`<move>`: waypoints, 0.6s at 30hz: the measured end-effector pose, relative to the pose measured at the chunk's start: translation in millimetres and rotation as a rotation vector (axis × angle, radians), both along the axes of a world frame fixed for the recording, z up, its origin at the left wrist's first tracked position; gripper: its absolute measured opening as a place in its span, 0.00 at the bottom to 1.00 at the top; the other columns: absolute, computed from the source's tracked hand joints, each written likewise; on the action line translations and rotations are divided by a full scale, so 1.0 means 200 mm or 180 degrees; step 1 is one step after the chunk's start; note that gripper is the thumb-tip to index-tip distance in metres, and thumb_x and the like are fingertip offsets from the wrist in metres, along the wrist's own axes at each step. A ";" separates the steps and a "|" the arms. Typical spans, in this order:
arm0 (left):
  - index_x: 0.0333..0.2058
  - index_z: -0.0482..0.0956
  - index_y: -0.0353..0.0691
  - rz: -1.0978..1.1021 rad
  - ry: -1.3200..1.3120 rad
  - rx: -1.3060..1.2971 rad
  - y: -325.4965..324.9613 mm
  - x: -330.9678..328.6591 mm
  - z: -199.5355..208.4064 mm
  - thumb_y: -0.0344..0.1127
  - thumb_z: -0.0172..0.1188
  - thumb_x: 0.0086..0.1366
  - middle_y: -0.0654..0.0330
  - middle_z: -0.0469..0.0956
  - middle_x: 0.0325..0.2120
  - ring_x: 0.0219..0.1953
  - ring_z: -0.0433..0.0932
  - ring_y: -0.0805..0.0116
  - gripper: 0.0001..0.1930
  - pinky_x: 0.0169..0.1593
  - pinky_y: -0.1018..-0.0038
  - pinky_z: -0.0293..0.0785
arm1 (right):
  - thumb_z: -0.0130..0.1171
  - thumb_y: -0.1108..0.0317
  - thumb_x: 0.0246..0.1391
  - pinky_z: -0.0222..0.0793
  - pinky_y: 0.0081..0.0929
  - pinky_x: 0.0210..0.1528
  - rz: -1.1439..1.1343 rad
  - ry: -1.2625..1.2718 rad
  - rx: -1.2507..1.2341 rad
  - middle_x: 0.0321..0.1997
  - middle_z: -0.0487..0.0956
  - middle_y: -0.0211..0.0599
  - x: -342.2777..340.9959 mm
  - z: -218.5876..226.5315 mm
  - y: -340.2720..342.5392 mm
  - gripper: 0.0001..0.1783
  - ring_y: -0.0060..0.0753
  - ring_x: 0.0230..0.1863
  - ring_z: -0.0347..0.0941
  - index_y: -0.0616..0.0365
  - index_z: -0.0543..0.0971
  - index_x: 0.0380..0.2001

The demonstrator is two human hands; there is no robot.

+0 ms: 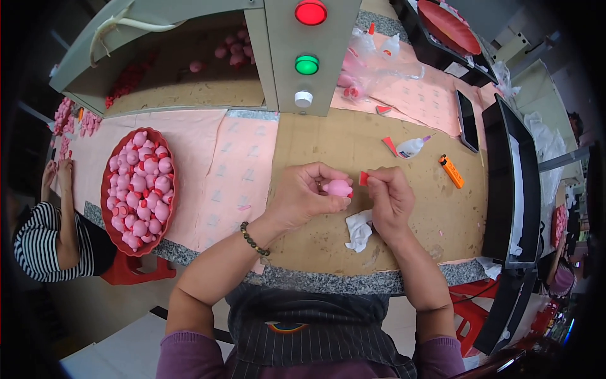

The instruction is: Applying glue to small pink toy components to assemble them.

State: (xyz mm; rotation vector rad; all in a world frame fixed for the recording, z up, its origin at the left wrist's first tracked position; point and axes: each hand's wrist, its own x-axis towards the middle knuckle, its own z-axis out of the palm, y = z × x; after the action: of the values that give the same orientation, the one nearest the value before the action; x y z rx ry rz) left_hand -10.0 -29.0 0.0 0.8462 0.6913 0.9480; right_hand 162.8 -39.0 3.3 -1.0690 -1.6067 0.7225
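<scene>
Between the thumb and fingers of my left hand (302, 197) is a small round pink toy figure (339, 188) with a bit of red at its lower right. My right hand (391, 201) pinches a small flat red piece (363, 179) with a paler edge, just to the right of the figure and apart from it. A crumpled white tissue (358, 231) lies on the brown board (309, 249), beside the right hand. Beyond that hand rests a small squeeze bottle (411, 148) with a purple tip, against another red piece (389, 146).
A red scalloped tray (107, 221) heaped with pink figures stands at left. An orange lighter (451, 171), a phone (466, 120) and a black bin (510, 189) are at right. Behind stands a grey machine (278, 57) with lights. A person in stripes (47, 243) works far left.
</scene>
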 end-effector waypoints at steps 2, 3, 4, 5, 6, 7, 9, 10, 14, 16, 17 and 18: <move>0.35 0.74 0.31 -0.0032 0.0150 0.0022 -0.01 0.00 -0.01 0.17 0.65 0.47 0.53 0.77 0.37 0.37 0.77 0.70 0.15 0.39 0.77 0.77 | 0.51 0.81 0.52 0.65 0.19 0.26 0.0167 0.0239 0.0248 0.19 0.73 0.32 -0.01 0.04 -0.04 0.03 0.23 0.22 0.69 0.64 0.74 0.28; 0.36 0.74 0.31 0.0000 0.0130 0.0024 -0.01 0.00 -0.01 0.17 0.65 0.47 0.53 0.77 0.37 0.38 0.77 0.71 0.16 0.40 0.77 0.77 | 0.51 0.81 0.52 0.65 0.19 0.26 0.0181 0.0233 0.0224 0.19 0.73 0.32 0.00 0.04 -0.03 0.03 0.23 0.22 0.69 0.64 0.74 0.28; 0.36 0.74 0.32 0.0010 0.0124 0.0051 -0.01 0.00 0.00 0.18 0.65 0.47 0.53 0.77 0.36 0.38 0.77 0.72 0.16 0.40 0.77 0.76 | 0.52 0.81 0.52 0.66 0.20 0.26 0.0358 -0.0144 0.0210 0.20 0.74 0.35 0.03 0.04 0.00 0.03 0.25 0.22 0.72 0.64 0.74 0.29; 0.36 0.74 0.32 0.0001 0.0131 0.0055 -0.02 0.00 0.00 0.18 0.65 0.47 0.53 0.77 0.36 0.38 0.77 0.72 0.16 0.40 0.77 0.76 | 0.52 0.81 0.51 0.67 0.21 0.26 0.0535 -0.0521 0.0198 0.21 0.76 0.38 0.04 0.04 0.02 0.04 0.27 0.23 0.74 0.63 0.75 0.30; 0.37 0.74 0.31 -0.0037 0.0092 0.0092 -0.03 -0.01 0.00 0.18 0.65 0.47 0.54 0.77 0.36 0.38 0.77 0.72 0.17 0.41 0.77 0.76 | 0.52 0.81 0.51 0.67 0.21 0.26 0.0526 -0.0513 0.0204 0.21 0.76 0.38 0.05 0.02 0.01 0.04 0.27 0.23 0.74 0.63 0.75 0.30; 0.38 0.73 0.31 -0.0071 0.0038 0.0138 -0.02 -0.01 0.00 0.18 0.65 0.47 0.54 0.77 0.35 0.38 0.77 0.72 0.18 0.42 0.77 0.75 | 0.52 0.81 0.52 0.67 0.21 0.27 0.0468 -0.0664 0.0041 0.22 0.77 0.36 0.05 0.00 0.02 0.04 0.25 0.24 0.74 0.63 0.75 0.31; 0.39 0.73 0.31 -0.0106 0.0112 0.0196 0.01 0.01 0.04 0.18 0.66 0.47 0.54 0.77 0.35 0.38 0.77 0.71 0.19 0.42 0.77 0.75 | 0.52 0.80 0.52 0.68 0.20 0.28 0.0405 -0.0817 -0.0110 0.22 0.77 0.34 0.05 0.00 0.03 0.04 0.22 0.24 0.74 0.63 0.76 0.31; 0.40 0.72 0.31 -0.0128 0.0196 0.0217 0.00 0.01 0.06 0.19 0.67 0.47 0.53 0.77 0.35 0.38 0.77 0.71 0.20 0.43 0.76 0.75 | 0.53 0.80 0.53 0.68 0.19 0.28 0.0176 -0.0174 -0.0377 0.23 0.78 0.33 0.02 0.02 0.02 0.04 0.21 0.25 0.74 0.63 0.76 0.32; 0.44 0.71 0.31 -0.0257 0.0016 0.0364 0.02 -0.01 -0.01 0.19 0.66 0.47 0.51 0.77 0.37 0.38 0.78 0.68 0.23 0.43 0.76 0.75 | 0.54 0.78 0.53 0.69 0.16 0.27 0.0274 0.0759 -0.0918 0.27 0.78 0.33 0.06 0.02 0.03 0.06 0.21 0.26 0.75 0.63 0.76 0.36; 0.45 0.70 0.31 -0.0211 -0.0374 0.0166 0.03 -0.02 -0.01 0.21 0.63 0.52 0.51 0.76 0.38 0.37 0.79 0.65 0.20 0.42 0.75 0.76 | 0.54 0.78 0.53 0.68 0.15 0.26 0.0439 0.0791 -0.0931 0.26 0.77 0.33 0.09 0.01 0.04 0.06 0.20 0.25 0.73 0.64 0.75 0.36; 0.45 0.70 0.31 -0.0220 -0.0368 0.0165 0.03 -0.02 -0.01 0.21 0.63 0.52 0.51 0.76 0.38 0.37 0.79 0.65 0.20 0.42 0.75 0.76 | 0.54 0.77 0.53 0.67 0.15 0.24 0.0608 0.0821 -0.0933 0.26 0.77 0.33 0.10 0.00 0.05 0.05 0.18 0.24 0.72 0.64 0.75 0.35; 0.45 0.70 0.31 -0.0285 -0.0586 -0.0041 0.04 -0.03 0.00 0.23 0.60 0.55 0.51 0.75 0.39 0.37 0.78 0.65 0.18 0.41 0.74 0.76 | 0.54 0.77 0.53 0.67 0.15 0.24 0.0599 0.0829 -0.0930 0.26 0.77 0.33 0.11 0.01 0.05 0.05 0.18 0.24 0.72 0.64 0.75 0.35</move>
State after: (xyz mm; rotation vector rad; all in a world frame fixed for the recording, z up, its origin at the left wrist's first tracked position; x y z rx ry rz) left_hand -15.6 -21.2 0.4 0.7614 0.4965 0.9266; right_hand 184.9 -28.5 4.7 -0.9875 -1.4154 1.2015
